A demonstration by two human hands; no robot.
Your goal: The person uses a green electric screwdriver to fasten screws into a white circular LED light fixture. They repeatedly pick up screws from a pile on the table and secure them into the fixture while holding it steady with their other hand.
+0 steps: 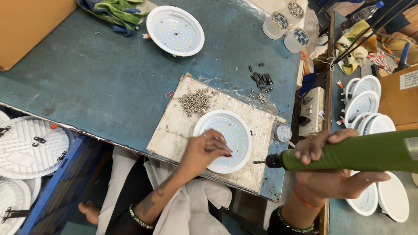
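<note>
A round white light panel (228, 130) with rows of small diodes lies on a worn white board (174, 130) on the blue table. My left hand (204, 150) rests on the panel's near left part, fingertips pinched together on its face; whether a screw is between them I cannot tell. My right hand (328, 167) grips a green electric screwdriver (348, 154) held level, its bit pointing left just off the panel's right rim. A pile of small silver screws (195, 102) sits on the board behind the panel.
Another round light panel (175, 30) lies at the table's far side beside a green cloth (119, 13). Dark screws (261, 79) lie scattered. Clear cups (285, 24) stand far right. Stacked white panels (365, 104) fill the right bench, more (30, 148) at left. A power strip (311, 111) hangs nearby.
</note>
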